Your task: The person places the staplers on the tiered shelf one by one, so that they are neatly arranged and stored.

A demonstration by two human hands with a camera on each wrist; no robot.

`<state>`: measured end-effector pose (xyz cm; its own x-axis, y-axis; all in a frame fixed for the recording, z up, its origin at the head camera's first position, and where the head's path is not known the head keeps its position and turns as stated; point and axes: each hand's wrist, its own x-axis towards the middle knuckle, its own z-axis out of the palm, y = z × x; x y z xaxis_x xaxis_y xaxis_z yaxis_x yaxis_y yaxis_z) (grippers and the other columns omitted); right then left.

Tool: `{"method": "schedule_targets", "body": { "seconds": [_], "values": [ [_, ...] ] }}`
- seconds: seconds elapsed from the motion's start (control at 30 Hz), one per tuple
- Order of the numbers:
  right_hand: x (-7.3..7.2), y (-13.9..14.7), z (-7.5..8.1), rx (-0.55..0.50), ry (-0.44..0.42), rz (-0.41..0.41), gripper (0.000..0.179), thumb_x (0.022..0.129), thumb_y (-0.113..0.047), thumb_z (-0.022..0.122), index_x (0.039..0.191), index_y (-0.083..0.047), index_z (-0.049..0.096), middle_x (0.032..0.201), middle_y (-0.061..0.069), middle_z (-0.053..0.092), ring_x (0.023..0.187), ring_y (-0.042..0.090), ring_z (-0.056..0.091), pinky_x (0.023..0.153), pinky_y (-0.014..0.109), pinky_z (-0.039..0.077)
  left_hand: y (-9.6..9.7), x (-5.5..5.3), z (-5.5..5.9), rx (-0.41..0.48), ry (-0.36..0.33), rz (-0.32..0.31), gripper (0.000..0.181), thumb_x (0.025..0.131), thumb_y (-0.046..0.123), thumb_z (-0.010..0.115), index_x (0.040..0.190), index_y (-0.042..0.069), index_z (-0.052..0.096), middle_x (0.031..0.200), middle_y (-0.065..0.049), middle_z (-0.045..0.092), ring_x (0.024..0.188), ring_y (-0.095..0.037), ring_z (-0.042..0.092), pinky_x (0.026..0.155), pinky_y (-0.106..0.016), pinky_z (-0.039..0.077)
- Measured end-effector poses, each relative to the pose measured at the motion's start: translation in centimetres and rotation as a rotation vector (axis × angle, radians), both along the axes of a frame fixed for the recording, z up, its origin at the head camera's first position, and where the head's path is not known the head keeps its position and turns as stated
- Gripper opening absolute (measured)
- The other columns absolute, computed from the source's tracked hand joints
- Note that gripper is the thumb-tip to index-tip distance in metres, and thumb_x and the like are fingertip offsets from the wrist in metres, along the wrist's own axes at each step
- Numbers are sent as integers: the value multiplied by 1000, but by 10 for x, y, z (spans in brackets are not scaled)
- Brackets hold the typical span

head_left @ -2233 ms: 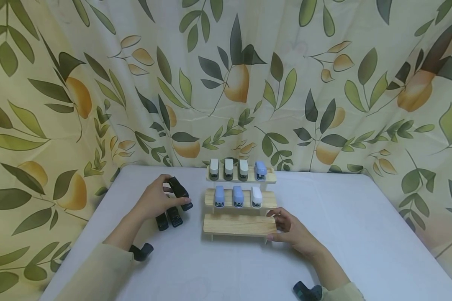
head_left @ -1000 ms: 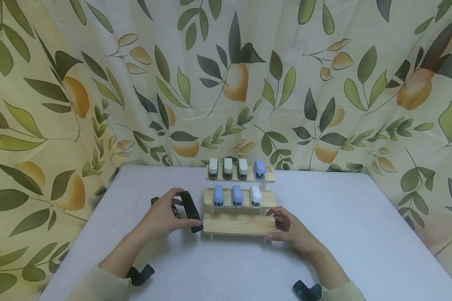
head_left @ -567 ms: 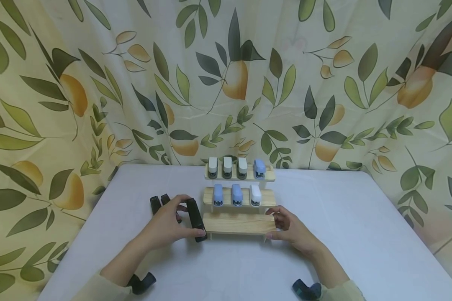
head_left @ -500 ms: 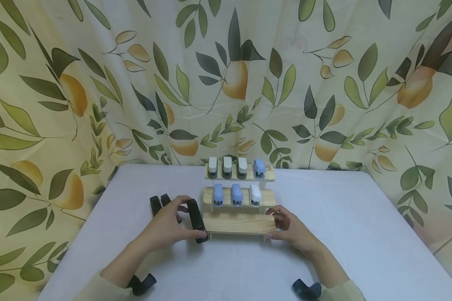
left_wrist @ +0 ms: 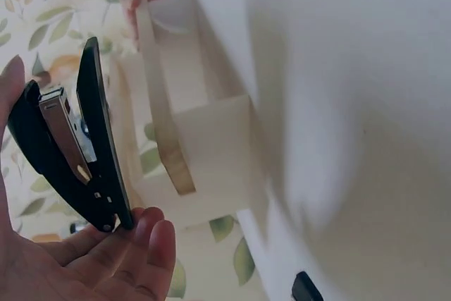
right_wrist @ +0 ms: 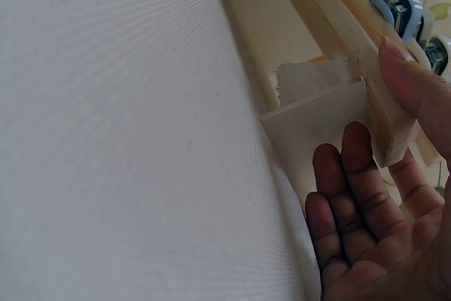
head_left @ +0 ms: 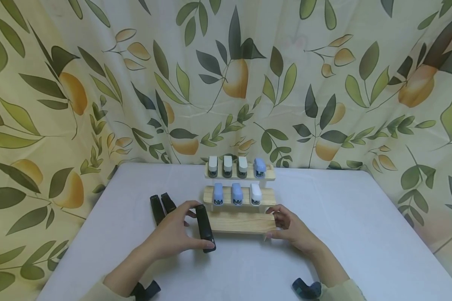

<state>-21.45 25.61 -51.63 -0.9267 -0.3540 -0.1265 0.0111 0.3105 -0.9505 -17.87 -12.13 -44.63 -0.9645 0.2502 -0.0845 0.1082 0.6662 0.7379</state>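
My left hand [head_left: 173,234] pinches a black stapler [head_left: 205,228] between thumb and fingers, at its two ends. In the left wrist view the stapler [left_wrist: 32,139] is side-on, its two arms spread apart and the metal magazine showing. It overlaps the left end of the lowest shelf of a tiered wooden stand [head_left: 245,222] in the head view. My right hand [head_left: 295,234] grips the right end of that shelf, thumb on the front edge [right_wrist: 387,114] and fingers behind and below. Small staplers in white [head_left: 255,193] and blue [head_left: 237,193] line the upper two shelves.
Two more black staplers, one at the far left [head_left: 157,210] and one beside it [head_left: 168,202], lie behind my left hand. Black wrist cameras [head_left: 306,288] sit at both wrists. A floral curtain [head_left: 226,83] hangs behind the white-covered table [head_left: 335,205].
My left hand has carried the black stapler from beside the other two, rightward and nearer, to the lowest shelf's left end. The right hand has kept its grip there.
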Motion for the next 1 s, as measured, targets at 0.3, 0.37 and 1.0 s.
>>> {"method": "schedule_targets", "body": {
  "seconds": [0.3,0.37,1.0],
  "values": [
    [-1,1,-1,2,15,10,72,85,-17,85,143,-4,44,123,11,68,115,29,60,99,30,49,11,4,2,-21,7,-38,113,59,69,92,152,27,45,140,-1,61,121,-25,62,94,-48,56],
    [-1,1,-1,0,10,4,72,85,-16,86,142,-4,45,122,10,69,114,28,61,98,29,49,13,5,3,-27,9,-47,113,59,70,92,152,28,45,143,0,59,123,-26,60,95,-49,55],
    [1,1,2,0,28,22,72,85,-16,86,142,-2,44,123,17,68,111,26,61,96,27,49,36,5,-5,0,40,-152,116,58,75,89,153,25,44,154,-3,51,142,-29,50,114,-58,45]
  ]
}}
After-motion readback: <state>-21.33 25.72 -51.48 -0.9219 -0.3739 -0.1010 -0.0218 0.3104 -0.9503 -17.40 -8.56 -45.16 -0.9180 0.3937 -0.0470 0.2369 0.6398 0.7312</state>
